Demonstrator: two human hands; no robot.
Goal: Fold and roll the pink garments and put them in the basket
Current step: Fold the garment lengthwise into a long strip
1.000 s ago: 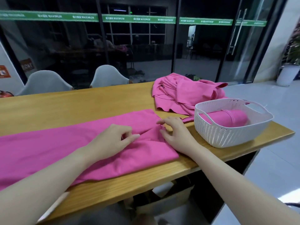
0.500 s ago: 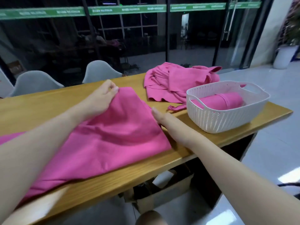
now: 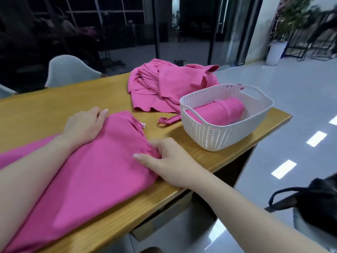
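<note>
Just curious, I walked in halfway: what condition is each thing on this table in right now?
Long garment: folded lengthwise, flat, not rolled.
Pile: crumpled, unfolded.
Roll: rolled, inside basket.
Basket: upright, holding one roll.
Left hand: pressing the garment.
Right hand: pinching its edge.

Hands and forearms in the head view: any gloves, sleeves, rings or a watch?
None visible. The left hand and right hand are bare, with no gloves. Both forearms show uncovered to the frame edge, no sleeve or watch. The fingers have short, unpainted nails and no rings.
</note>
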